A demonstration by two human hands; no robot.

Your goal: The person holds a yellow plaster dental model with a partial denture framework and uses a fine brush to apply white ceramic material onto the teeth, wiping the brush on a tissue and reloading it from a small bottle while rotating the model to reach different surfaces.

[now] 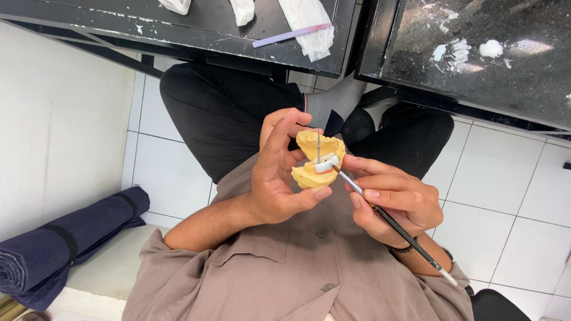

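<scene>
**Yellow dental cast held up, fine brush at its white teeth**

At the far left a rolled dark blue mat [65,241] lies on the floor against a white wall. Above it runs the edge of a black workbench [178,27], with white cloths and a lilac stick [291,35] lying on top.

Toward the middle, the left hand [279,175] is closed around a yellow dental cast [318,166], thumb under its lower edge and fingers curled over the back, keeping it raised above the lap. A short row of white teeth [326,163] sits on the cast, with a thin orange line beneath them and a slim metal pin standing upright just behind.

Just to the right, the right hand [392,199] pinches a thin brush [392,223] in a pen-like grip, fingers wrapped on the dark handle. The metal ferrule end meets the white teeth, while the handle slants down and away to the right, ending in a pale tip near the wrist.

Further right stands a second dark, speckled counter [476,53] carrying white smears and small white lumps, with white floor tiles [523,202] below
</scene>
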